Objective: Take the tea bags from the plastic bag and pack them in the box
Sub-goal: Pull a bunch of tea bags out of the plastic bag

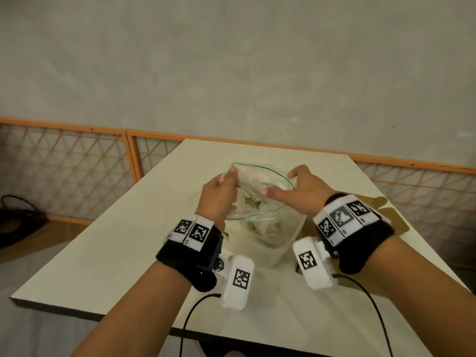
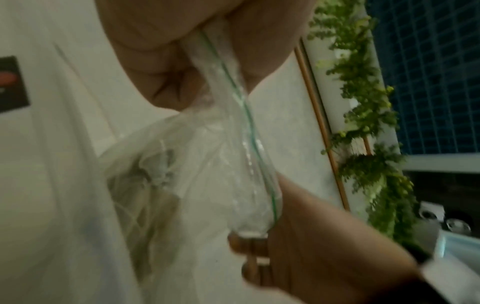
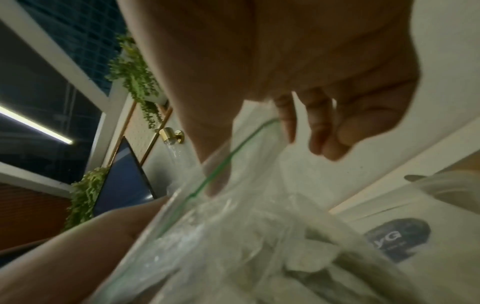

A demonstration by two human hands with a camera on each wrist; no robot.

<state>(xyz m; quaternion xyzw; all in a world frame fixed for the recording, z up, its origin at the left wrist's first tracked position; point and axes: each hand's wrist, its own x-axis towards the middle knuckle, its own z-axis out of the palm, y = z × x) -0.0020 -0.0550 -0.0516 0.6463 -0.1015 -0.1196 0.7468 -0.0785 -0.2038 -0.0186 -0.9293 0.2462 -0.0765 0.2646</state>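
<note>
A clear plastic bag point(image 1: 260, 202) with a green zip line is held up over the table, its mouth pulled wide. Pale tea bags point(image 1: 253, 199) lie crumpled inside. My left hand point(image 1: 229, 176) pinches the left side of the rim, and the left wrist view shows the rim point(image 2: 221, 67) squeezed between thumb and fingers. My right hand point(image 1: 280, 182) grips the right side of the rim, fingers point(image 3: 319, 123) curled at the green line. A flat brown cardboard box point(image 1: 391, 210) lies on the table to the right, partly hidden behind my right wrist.
The cream table point(image 1: 123, 240) has its front edge near my forearms. An orange lattice fence point(image 1: 77, 163) runs behind the table. Black cables point(image 1: 23, 215) lie on the floor at far left. Thin cables point(image 1: 190, 315) hang from both wrist cameras.
</note>
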